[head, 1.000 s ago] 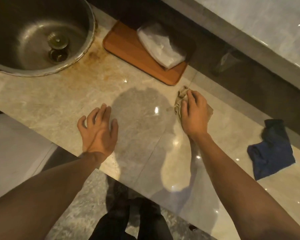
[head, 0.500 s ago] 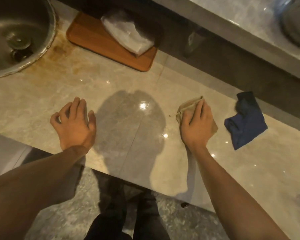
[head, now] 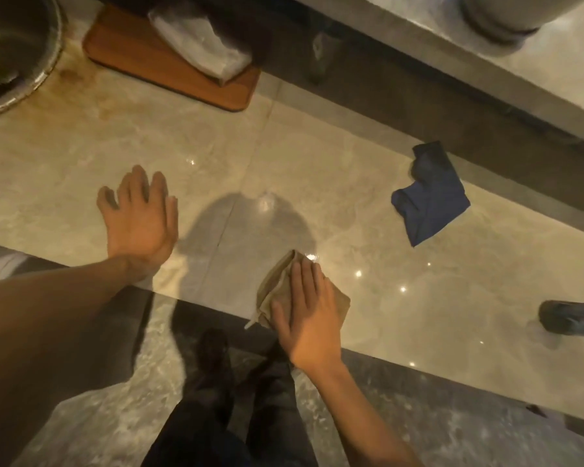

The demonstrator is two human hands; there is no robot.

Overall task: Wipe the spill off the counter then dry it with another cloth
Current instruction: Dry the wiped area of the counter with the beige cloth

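Observation:
My right hand (head: pixel 309 318) presses flat on a folded beige cloth (head: pixel 275 289) at the front edge of the glossy beige marble counter (head: pixel 351 170); part of the cloth juts past the edge. My left hand (head: pixel 137 215) rests palm down on the counter to the left, fingers spread, holding nothing. A crumpled dark blue cloth (head: pixel 429 197) lies on the counter to the right, near the back wall, untouched. The surface around the beige cloth glistens with small highlights.
A round metal sink (head: pixel 21 82) sits at the far left with brown staining beside it. An orange wooden board (head: pixel 142 59) carries a white plastic-wrapped pack (head: pixel 199 42). A dark object (head: pixel 570 323) lies at the right edge. My legs stand below the counter.
My right hand has dragged the beige cloth from near the back of the counter toward the front edge. My left hand stayed flat on the counter. The view shifted right.

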